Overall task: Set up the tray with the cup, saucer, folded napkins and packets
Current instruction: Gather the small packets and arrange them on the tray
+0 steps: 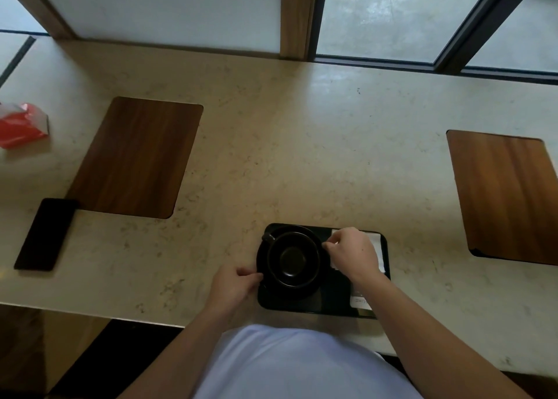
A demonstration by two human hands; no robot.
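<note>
A black tray (335, 305) lies near the counter's front edge. On its left half a black cup (292, 258) stands on a black saucer (261, 258), handle pointing to the far left. My left hand (234, 284) pinches the saucer's left rim. My right hand (350, 252) rests over white folded napkins (377, 241) on the tray's right half, fingertips at the cup's right rim; whether it grips anything is unclear. A white packet (360, 303) lies at the tray's near right corner, partly under my forearm.
Two wooden placemats sit on the beige counter, one at the left (136, 157) and one at the right (507, 196). A black phone (45, 234) lies left of the tray. A red tissue pack (22, 125) sits at the far left. Windows run behind the counter.
</note>
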